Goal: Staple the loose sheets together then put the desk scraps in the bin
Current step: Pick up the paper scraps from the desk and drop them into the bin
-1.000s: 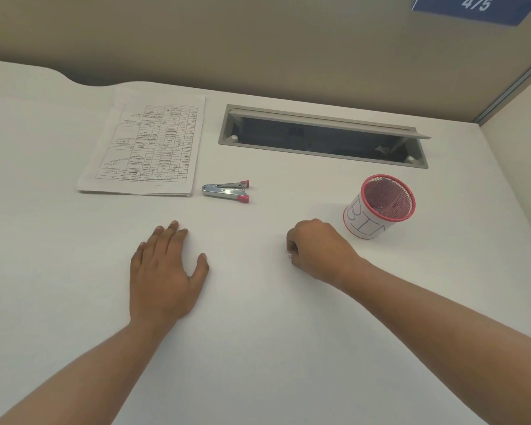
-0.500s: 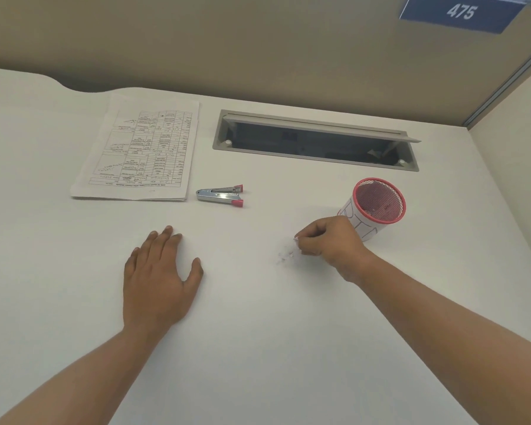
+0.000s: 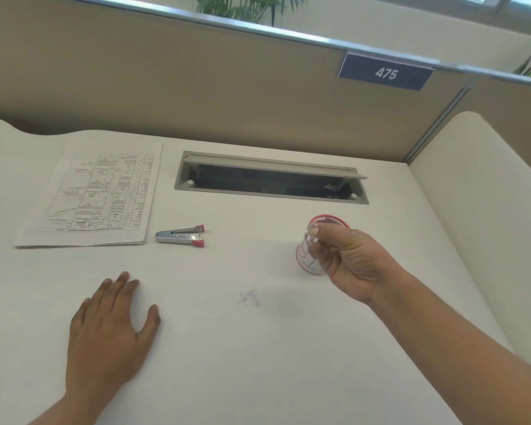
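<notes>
A: On the table (image 3: 288, 378), where's the bin (image 3: 302, 256)?
B: Just behind the right grip (image 3: 347, 259), which pinches a scrap (image 3: 311, 239) by its rim.
A: Other scraps (image 3: 250, 297)?
B: Down-left of that grip. The left grip (image 3: 108, 329) lies flat and empty.

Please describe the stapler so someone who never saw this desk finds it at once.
On the white desk, find the grey cable hatch near the partition. In front of its left end, just right of the printed sheets, lies the stapler: small, silver, with red ends, unlike anything near it.
</notes>
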A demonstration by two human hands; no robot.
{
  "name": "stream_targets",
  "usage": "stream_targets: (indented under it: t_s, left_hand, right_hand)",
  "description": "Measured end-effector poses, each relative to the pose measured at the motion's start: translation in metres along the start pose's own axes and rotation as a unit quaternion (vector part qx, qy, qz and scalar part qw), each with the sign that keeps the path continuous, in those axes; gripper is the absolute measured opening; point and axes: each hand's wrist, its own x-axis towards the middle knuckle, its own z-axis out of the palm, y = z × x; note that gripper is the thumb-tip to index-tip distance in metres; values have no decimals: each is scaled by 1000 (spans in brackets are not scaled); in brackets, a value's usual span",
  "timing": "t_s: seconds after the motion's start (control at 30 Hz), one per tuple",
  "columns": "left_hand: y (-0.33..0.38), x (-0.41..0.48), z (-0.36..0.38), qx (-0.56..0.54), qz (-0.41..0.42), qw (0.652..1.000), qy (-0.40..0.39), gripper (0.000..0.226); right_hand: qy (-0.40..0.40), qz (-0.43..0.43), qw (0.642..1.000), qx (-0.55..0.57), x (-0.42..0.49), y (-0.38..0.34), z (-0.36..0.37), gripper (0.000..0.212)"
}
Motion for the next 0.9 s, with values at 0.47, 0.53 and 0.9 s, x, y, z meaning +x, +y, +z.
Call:
stream_targets:
  t_s: [0.47,0.53,0.9]
  left_hand:
    - [3,2,2,-13,-8,1000,6,72]
    - [3,2,2,-12,-7,1000,6,72]
    - [2,2,2,-18,-8,1000,6,72]
  right_hand:
    - [69,-136,644,-750,47,-44,-27,11]
    - [53,-126,606,-783,48,-43,-25,26]
    - [58,-161,571,-803,43,-39,-20,13]
